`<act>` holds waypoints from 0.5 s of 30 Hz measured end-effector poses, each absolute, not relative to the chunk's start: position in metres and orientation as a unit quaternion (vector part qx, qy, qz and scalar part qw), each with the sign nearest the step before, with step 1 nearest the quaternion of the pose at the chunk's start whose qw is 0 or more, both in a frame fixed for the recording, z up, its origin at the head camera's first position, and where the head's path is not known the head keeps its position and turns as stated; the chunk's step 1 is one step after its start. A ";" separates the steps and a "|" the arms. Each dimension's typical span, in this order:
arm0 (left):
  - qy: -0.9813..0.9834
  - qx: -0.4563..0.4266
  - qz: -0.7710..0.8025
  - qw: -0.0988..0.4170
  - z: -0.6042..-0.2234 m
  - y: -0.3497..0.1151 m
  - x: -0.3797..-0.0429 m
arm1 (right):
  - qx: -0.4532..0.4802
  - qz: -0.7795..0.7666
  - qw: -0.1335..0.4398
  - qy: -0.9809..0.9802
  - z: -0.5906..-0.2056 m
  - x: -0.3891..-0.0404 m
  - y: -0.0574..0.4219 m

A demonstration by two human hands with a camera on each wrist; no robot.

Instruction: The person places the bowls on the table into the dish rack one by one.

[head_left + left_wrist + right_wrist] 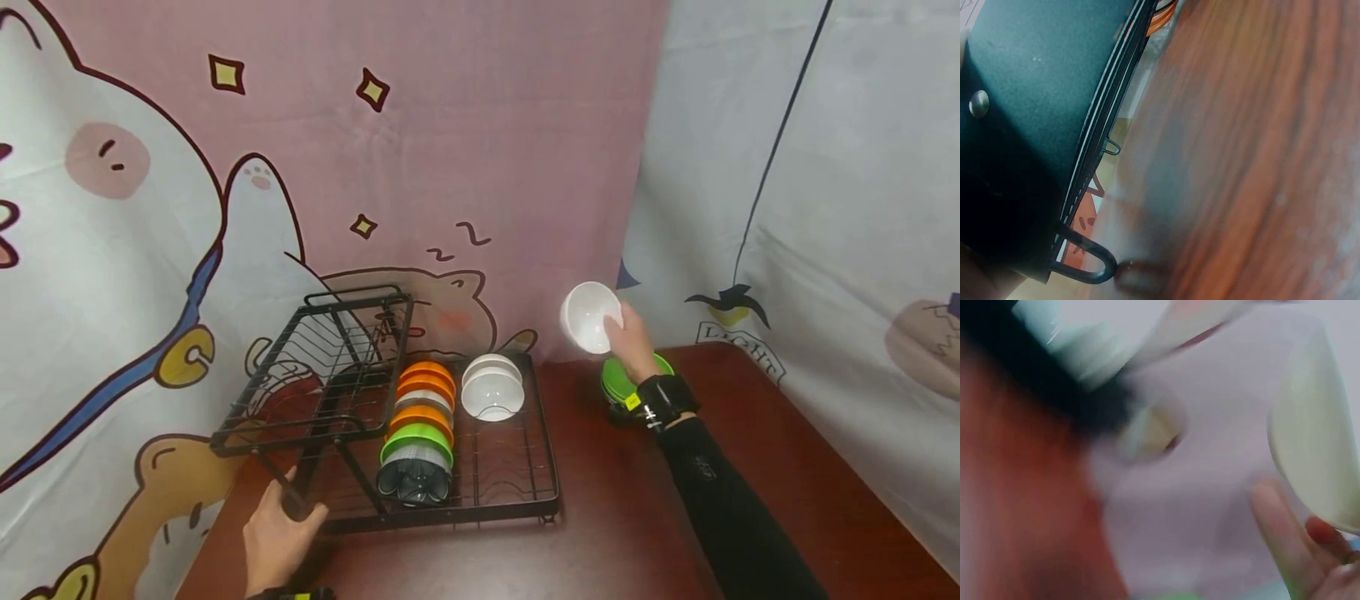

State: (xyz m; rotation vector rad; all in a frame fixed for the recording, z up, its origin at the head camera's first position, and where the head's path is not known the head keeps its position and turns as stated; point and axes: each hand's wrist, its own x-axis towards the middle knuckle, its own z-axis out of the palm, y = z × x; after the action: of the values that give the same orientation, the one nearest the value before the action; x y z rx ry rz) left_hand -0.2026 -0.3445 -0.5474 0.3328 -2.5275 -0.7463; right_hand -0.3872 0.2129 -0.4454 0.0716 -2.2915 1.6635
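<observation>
My right hand (pixel 632 343) pinches a white bowl (pixel 588 317) by its rim, above the right part of the table. In the right wrist view the same bowl (pixel 1319 431) appears at the right edge, beside the fingers (pixel 1285 534); that view is blurred. My left hand (pixel 281 529) grips the front left side of a black two-tier wire dish rack (pixel 465 515), the thumb toward the rack. A dark panel of the rack (pixel 1041 81) fills the left of the left wrist view, where little of the hand shows.
A row of orange, white, green and dark bowls (pixel 420 446) stands in the rack's lower tier, with white bowls (pixel 492 393) to its right. Green bowls (pixel 617 381) sit on the brown table (pixel 600 517), partly behind my right wrist. A printed cloth (pixel 517 150) hangs behind.
</observation>
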 end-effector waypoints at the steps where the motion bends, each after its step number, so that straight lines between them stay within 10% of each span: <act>1: -0.923 0.121 -0.274 0.241 -0.547 -0.345 -0.203 | 0.014 0.648 0.142 -0.748 -0.441 -0.385 0.213; 15: -0.923 0.127 -0.277 0.234 -0.550 -0.347 -0.204 | -0.029 0.806 0.022 -0.591 -0.448 -0.370 0.223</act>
State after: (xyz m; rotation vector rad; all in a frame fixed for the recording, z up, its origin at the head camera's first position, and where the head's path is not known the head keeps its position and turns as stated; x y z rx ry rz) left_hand -0.2040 -0.3472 -0.5503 0.3498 -2.5347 -0.7604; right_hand -0.3698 0.2228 -0.4482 -0.0911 -1.8305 2.4975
